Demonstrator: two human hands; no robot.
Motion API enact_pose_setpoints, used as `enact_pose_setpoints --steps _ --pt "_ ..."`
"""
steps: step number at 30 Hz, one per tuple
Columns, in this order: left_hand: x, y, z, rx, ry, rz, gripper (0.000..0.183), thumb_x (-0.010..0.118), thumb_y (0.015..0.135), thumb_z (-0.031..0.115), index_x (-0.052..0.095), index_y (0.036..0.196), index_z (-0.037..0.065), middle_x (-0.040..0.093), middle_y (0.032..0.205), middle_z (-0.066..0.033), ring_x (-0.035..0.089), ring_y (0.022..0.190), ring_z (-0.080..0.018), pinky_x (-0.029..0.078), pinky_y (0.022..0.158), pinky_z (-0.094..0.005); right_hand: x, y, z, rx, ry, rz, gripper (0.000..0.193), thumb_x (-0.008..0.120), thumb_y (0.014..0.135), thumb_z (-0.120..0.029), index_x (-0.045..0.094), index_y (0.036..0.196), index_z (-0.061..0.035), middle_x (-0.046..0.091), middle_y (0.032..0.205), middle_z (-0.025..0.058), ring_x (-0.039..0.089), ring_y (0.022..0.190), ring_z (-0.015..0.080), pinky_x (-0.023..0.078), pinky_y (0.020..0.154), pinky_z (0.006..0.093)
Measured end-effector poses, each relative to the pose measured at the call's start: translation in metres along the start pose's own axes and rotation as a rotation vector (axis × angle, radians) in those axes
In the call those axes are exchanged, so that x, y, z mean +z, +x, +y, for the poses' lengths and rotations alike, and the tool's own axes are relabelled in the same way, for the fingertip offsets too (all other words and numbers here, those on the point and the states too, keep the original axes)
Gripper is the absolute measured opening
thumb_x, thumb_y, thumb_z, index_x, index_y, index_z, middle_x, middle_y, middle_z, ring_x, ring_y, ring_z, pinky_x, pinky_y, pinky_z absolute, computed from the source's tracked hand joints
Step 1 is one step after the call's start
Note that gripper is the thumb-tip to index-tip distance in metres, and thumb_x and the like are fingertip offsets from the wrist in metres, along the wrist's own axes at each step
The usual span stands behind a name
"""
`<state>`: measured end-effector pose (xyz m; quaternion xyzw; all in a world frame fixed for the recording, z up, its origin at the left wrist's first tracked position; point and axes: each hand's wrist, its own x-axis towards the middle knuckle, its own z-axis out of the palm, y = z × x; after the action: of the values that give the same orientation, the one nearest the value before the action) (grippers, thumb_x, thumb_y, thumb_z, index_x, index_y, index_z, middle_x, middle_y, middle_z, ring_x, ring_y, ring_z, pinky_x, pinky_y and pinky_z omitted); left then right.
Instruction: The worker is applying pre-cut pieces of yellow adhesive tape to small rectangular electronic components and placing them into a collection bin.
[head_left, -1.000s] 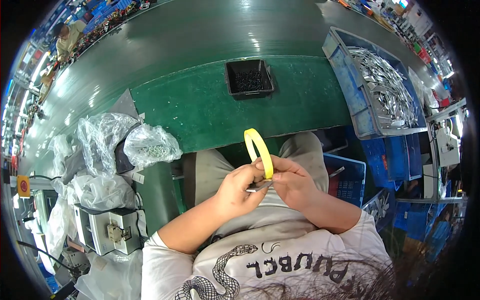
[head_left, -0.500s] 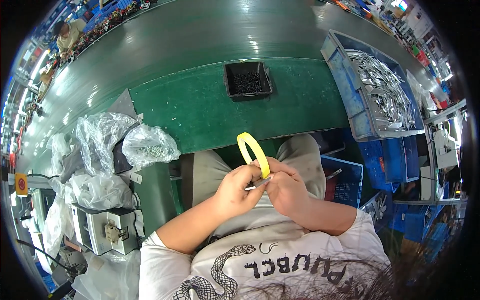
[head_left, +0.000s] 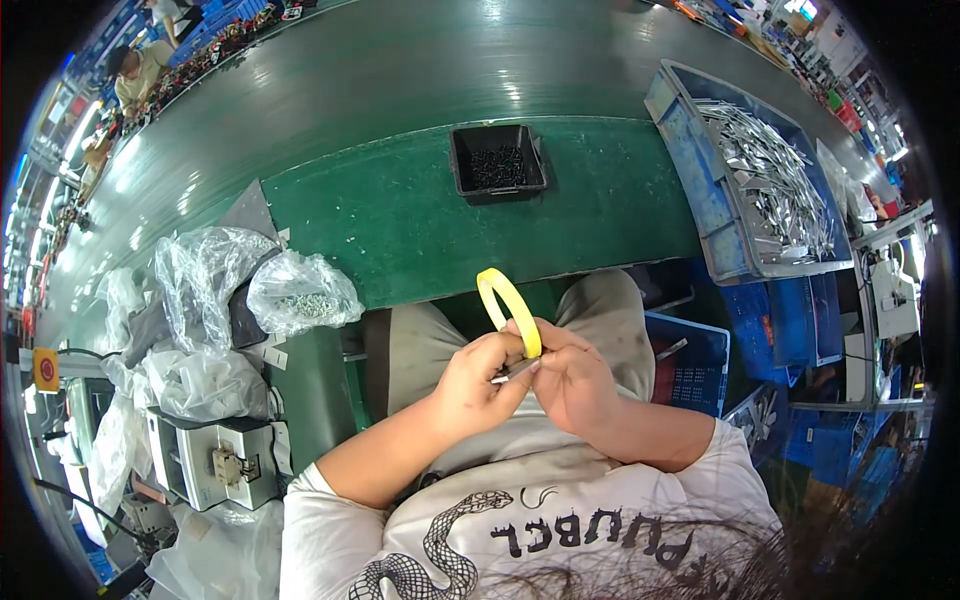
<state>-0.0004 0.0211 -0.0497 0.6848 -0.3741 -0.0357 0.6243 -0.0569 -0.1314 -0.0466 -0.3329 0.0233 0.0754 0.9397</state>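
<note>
Above my lap, both hands are together in front of my belly. My left hand (head_left: 474, 388) is closed on a small flat metal strip (head_left: 514, 371), whose pale end sticks out between the fingers. A roll of yellow tape (head_left: 517, 315) stands tilted over the hands, its lower side pinched by my right hand (head_left: 577, 388). The right fingertips meet the metal strip beside the left thumb. Where tape and strip meet, the fingers partly hide them.
A black tray (head_left: 495, 190) of small black parts sits on the green table (head_left: 400, 220). To the right stands a blue crate (head_left: 715, 215) of metal strips. Plastic bags (head_left: 300, 290) lie at left, above a white-grey device (head_left: 215, 465). A blue basket (head_left: 700, 365) is beside my right leg.
The strip between my fingers has turned slightly; my hands and the tape roll stay nearly in place. Another person has come into view at the far upper left.
</note>
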Motion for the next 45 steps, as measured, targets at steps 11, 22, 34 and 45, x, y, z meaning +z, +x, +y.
enact_pose_setpoints --steps 11,22,34,45 --pt "0.001 -0.001 -0.002 -0.013 0.017 -0.011 0.023 0.072 0.082 0.000 0.054 0.097 0.001 0.060 0.081 -0.0124 0.060 0.067 -0.0241 0.048 0.057 -0.0335 -0.002 0.001 0.004 -0.008 0.018 -0.028 0.045 0.046 0.085 -0.004 0.057 0.127 0.0091 0.056 0.127 0.0110 0.050 0.119 0.0215 0.035 0.108 0.0353" --pt "-0.005 -0.003 0.002 -0.410 -0.364 -0.037 0.019 0.060 0.098 0.008 0.067 0.085 -0.003 0.058 0.079 -0.0009 0.049 0.068 -0.0067 0.042 0.061 -0.0249 -0.007 0.003 -0.015 -0.195 -0.589 -0.062 0.047 0.051 0.087 -0.004 0.051 0.134 0.0056 0.058 0.127 0.0137 0.055 0.117 0.0250 0.036 0.107 0.0393" --pt "-0.010 0.011 0.017 -0.541 -0.209 0.182 0.005 0.067 0.093 0.003 0.068 0.095 -0.001 0.069 0.085 -0.0009 0.053 0.069 -0.0055 0.044 0.061 -0.0255 -0.007 0.002 -0.061 -0.747 -1.817 -0.166 0.020 0.076 0.074 -0.012 0.064 0.087 -0.0027 0.062 0.074 0.0073 0.058 0.071 0.0267 0.039 0.083 0.0420" --pt "-0.018 0.023 0.012 0.054 0.351 0.041 0.033 0.072 0.071 -0.004 0.070 0.103 0.002 0.062 0.069 -0.0085 0.061 0.061 -0.0254 0.051 0.060 -0.0356 -0.004 0.003 -0.066 -0.633 -1.909 -0.244 0.017 0.077 0.074 -0.016 0.068 0.085 -0.0074 0.060 0.072 0.0007 0.058 0.067 0.0191 0.039 0.081 0.0380"
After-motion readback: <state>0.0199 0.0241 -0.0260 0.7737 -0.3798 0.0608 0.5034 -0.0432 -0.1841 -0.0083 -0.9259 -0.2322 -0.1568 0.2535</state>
